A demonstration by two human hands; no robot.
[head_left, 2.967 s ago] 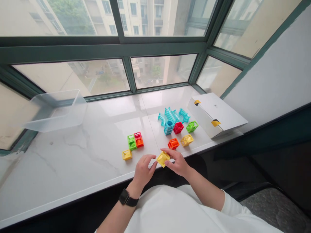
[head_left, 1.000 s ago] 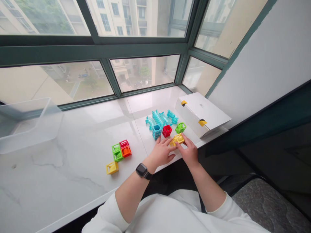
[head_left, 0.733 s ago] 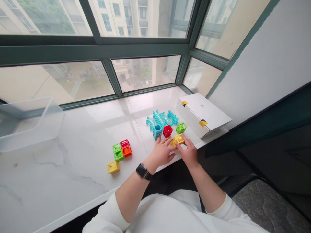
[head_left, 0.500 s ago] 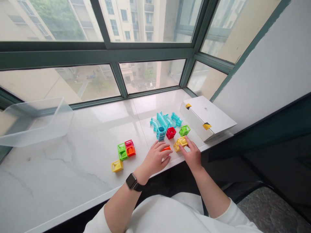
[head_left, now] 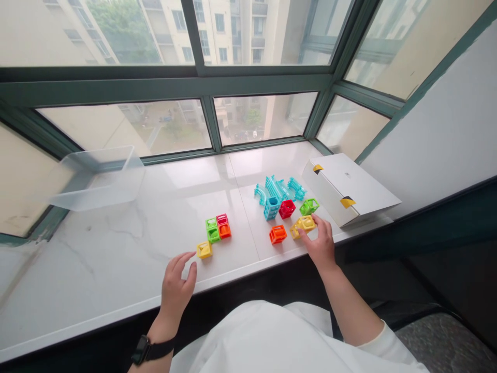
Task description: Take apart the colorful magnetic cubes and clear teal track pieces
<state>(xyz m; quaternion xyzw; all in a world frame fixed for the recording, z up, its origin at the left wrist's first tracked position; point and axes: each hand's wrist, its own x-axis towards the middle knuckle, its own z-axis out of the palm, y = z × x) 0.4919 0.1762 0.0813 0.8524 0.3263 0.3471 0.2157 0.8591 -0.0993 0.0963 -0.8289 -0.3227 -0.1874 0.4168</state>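
left hand (head_left: 176, 282) swung left, fingers spread near lone yellow cube (head_left: 204, 249), right hand (head_left: 321, 243) seemingly pinching yellow blocks (head_left: 304, 225)

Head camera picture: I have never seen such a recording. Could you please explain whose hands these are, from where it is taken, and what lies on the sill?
There is no machine here. A person wears one camera on the head, and it looks forward and down at their own bare hands. On the white marble sill lie small coloured hollow cubes, turquoise track pieces, a white box and a clear plastic tub. The right hand pinches two yellow cubes that stand side by side on the sill. The left hand is open and empty, beside a single yellow cube.
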